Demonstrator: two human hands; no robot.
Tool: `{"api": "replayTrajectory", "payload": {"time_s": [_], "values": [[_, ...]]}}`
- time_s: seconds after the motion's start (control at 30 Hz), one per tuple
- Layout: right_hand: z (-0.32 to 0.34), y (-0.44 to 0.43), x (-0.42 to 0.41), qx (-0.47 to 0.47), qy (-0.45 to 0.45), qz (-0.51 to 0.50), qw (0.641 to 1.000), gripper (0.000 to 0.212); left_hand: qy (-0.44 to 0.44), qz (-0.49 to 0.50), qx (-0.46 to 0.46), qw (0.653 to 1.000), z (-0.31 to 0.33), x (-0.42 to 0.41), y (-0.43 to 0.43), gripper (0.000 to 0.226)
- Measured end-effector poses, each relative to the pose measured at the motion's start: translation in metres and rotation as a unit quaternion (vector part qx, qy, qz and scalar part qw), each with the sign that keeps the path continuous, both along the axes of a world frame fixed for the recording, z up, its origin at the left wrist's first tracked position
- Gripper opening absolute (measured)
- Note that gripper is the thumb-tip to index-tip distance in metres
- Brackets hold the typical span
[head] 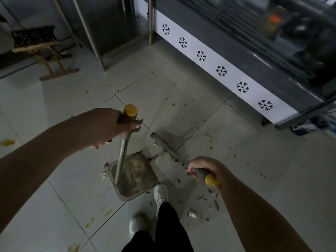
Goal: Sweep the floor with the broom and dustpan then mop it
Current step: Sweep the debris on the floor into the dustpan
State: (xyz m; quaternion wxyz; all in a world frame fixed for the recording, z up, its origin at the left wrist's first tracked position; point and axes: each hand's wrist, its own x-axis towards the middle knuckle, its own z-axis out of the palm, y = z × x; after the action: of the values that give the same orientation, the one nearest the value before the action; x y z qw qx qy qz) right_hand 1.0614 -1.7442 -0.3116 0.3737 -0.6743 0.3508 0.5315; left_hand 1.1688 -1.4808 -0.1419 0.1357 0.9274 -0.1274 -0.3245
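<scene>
My left hand (111, 124) grips the yellow-capped top of the dustpan handle (123, 150). The grey dustpan (135, 176) rests on the tiled floor just in front of my white shoes, with dirt in it. My right hand (201, 167) is closed around the broom handle (209, 177), near its yellow end. The broom head (167, 148) lies on the floor right of the dustpan's open edge, bristles touching a line of debris. Scraps of rubbish (203, 206) lie scattered on the tiles to the right of my feet, and a few sit left of the pan.
A display freezer with a white snowflake strip (221, 70) runs along the right. Metal table legs (99, 57) stand at the back. A wooden folding stool (45, 55) is at the far left. Orange stains (7, 142) dot the floor tiles.
</scene>
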Motion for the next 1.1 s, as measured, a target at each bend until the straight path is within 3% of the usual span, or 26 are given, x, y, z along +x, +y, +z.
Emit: {"api": "replayTrajectory", "payload": {"time_s": [0.2, 0.33, 0.43, 0.57, 0.9, 1.1], "values": [[0.007, -0.007, -0.038, -0.088, -0.049, -0.029, 0.994, 0.024, 0.002, 0.028, -0.017, 0.999, 0.006, -0.030, 0.021, 0.027], [-0.013, -0.028, -0.046, -0.107, -0.056, -0.102, 0.987, 0.021, 0.003, 0.039, -0.017, 0.999, 0.002, -0.050, 0.021, 0.025], [-0.037, -0.037, -0.057, -0.085, -0.060, -0.184, 0.977, 0.041, 0.012, 0.054, -0.014, 0.998, -0.003, -0.064, 0.016, 0.025], [-0.063, -0.038, -0.086, -0.025, -0.049, -0.288, 0.956, 0.043, -0.003, 0.067, 0.002, 0.998, -0.011, -0.085, 0.004, 0.025], [-0.047, 0.012, -0.131, 0.060, -0.087, -0.291, 0.951, 0.048, 0.011, 0.099, -0.012, 0.995, -0.012, -0.152, -0.011, 0.024], [-0.033, 0.000, -0.170, 0.065, -0.139, -0.331, 0.931, 0.034, -0.005, 0.088, 0.002, 0.996, -0.005, -0.186, 0.002, 0.024]]}}
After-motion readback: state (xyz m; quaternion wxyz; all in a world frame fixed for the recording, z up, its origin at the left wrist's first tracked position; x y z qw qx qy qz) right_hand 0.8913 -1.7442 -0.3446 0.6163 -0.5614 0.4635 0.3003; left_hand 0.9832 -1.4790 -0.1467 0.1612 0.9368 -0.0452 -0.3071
